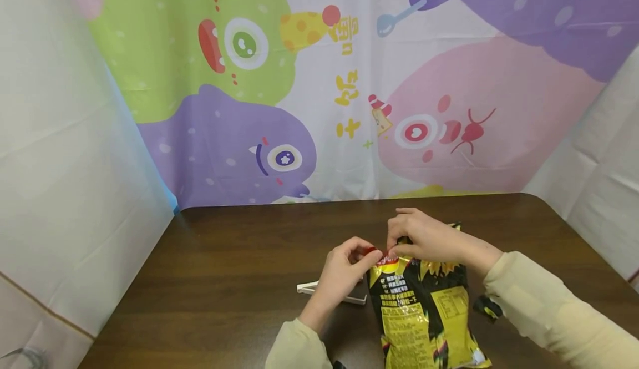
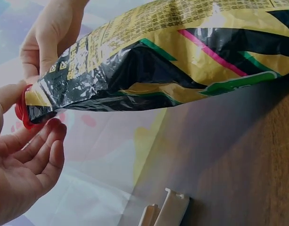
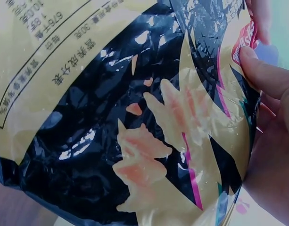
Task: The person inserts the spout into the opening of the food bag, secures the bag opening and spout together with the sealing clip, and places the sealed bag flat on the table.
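A black and gold chip bag (image 1: 404,313) stands tilted over the table, its printed back toward me. At its top left corner, my left hand (image 1: 344,266) pinches the edge by a red logo (image 1: 388,259) between thumb and fingers. Close beside it, my right hand (image 1: 421,238) pinches the same top edge, knuckles raised. The left wrist view shows the bag's red-edged corner (image 2: 24,107) between the left thumb and fingers. In the right wrist view, the right thumb (image 3: 264,70) presses the bag just by the logo.
A white bag clip (image 1: 354,299) lies on the brown table (image 1: 224,280), partly behind the left wrist. A small black and yellow object (image 1: 487,308) is right of the bag, under the right forearm. A cartoon-printed curtain (image 1: 339,169) hangs behind the table, with white cloth at both sides.
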The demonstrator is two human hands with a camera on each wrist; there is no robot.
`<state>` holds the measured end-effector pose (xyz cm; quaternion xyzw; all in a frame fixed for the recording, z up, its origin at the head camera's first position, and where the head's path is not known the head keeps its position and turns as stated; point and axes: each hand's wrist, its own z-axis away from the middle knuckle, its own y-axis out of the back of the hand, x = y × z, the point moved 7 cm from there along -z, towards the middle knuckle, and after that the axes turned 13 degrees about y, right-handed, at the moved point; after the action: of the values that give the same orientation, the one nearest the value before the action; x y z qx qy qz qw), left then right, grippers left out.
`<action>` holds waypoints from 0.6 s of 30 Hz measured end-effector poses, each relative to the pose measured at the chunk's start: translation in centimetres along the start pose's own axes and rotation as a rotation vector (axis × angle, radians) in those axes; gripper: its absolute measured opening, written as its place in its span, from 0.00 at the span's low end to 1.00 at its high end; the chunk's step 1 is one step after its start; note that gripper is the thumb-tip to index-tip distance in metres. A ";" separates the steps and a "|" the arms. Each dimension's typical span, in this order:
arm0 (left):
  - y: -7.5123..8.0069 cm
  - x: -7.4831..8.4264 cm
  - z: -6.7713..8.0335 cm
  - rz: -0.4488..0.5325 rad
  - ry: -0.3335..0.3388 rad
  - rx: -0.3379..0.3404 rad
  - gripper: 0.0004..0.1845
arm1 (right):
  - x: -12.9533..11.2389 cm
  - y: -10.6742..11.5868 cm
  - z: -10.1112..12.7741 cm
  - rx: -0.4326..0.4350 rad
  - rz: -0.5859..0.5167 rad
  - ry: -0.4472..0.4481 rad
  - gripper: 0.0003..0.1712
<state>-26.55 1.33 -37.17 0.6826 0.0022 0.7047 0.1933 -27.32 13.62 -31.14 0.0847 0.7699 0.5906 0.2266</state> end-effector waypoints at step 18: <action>2.2 -2.5 -1.3 -0.074 -0.077 0.120 0.11 | 0.8 -0.6 1.0 0.016 0.122 -0.076 0.06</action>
<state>-28.40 -1.10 -39.09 0.7189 0.0621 0.6691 0.1780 -27.52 14.59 -32.13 0.1556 0.7589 0.5935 0.2184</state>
